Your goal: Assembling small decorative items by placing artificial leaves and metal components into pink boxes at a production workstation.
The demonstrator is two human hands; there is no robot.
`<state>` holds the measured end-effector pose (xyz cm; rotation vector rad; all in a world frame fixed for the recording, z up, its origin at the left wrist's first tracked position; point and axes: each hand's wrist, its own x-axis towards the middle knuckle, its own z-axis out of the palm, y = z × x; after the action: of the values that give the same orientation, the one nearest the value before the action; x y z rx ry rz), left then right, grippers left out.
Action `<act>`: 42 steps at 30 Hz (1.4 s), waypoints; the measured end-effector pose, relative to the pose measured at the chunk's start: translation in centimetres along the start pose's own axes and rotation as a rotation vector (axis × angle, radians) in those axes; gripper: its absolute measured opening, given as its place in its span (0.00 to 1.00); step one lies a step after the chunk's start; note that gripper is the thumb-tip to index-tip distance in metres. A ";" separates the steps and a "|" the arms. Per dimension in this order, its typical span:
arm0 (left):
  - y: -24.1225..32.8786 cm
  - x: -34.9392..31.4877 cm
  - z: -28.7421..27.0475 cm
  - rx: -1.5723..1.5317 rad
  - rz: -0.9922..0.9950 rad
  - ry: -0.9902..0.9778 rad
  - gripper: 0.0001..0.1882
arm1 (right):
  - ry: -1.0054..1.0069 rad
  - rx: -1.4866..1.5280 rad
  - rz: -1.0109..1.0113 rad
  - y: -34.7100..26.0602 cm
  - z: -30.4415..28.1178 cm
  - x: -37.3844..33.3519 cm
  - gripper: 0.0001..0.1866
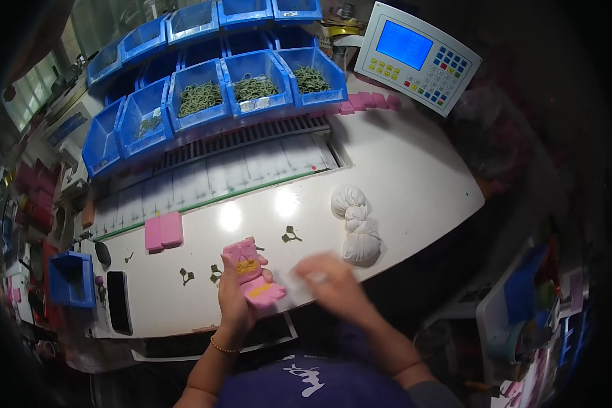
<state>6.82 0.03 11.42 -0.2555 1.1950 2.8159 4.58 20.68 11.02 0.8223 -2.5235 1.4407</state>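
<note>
My left hand (234, 292) is closed around a pink rubber mould (255, 272) near the table's front edge. The mould is folded open, its upper half standing and its lower half tipped toward me, with yellow patches on both faces. Just right of it is my right hand (333, 289), smeared by motion; its fingers look curled, and whether anything is in them is unclear. Small branched dark green pieces lie around: one piece (291, 234) beyond the hands, another piece (187, 275) to the left, and a ring-like piece (215, 273) beside my left hand.
A knotted white cloth pouch (357, 224) lies at right. Two pink blocks (163, 231) and a phone (119, 302) are at left. Blue bins (200, 95), several with green ring-like pieces, stand at the back above a slatted grate (245, 139). A control panel (418, 58) overhangs the far right.
</note>
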 end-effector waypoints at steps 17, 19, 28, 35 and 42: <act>0.3 -0.4 1.7 0.138 -0.242 0.057 0.35 | -0.168 -0.085 -0.507 -1.4 -1.8 3.4 0.28; -0.2 -1.0 0.9 0.265 -0.271 0.008 0.34 | -0.054 -0.074 -0.477 -1.4 -2.0 3.2 0.28; 0.4 -0.9 0.5 0.459 -0.213 -0.099 0.33 | 0.110 0.105 -0.198 -2.1 -3.0 1.9 0.27; 1.0 -1.7 1.8 0.684 0.225 0.021 0.31 | -0.310 0.331 -0.150 -3.8 -3.4 -1.2 0.22; 3.6 -1.4 0.6 0.216 -0.219 -0.009 0.37 | 0.271 -0.352 0.004 1.2 -6.6 1.3 0.20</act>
<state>7.69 -2.03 14.61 -0.3357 1.3648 2.4772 1.83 26.07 14.11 0.5232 -2.4610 0.9849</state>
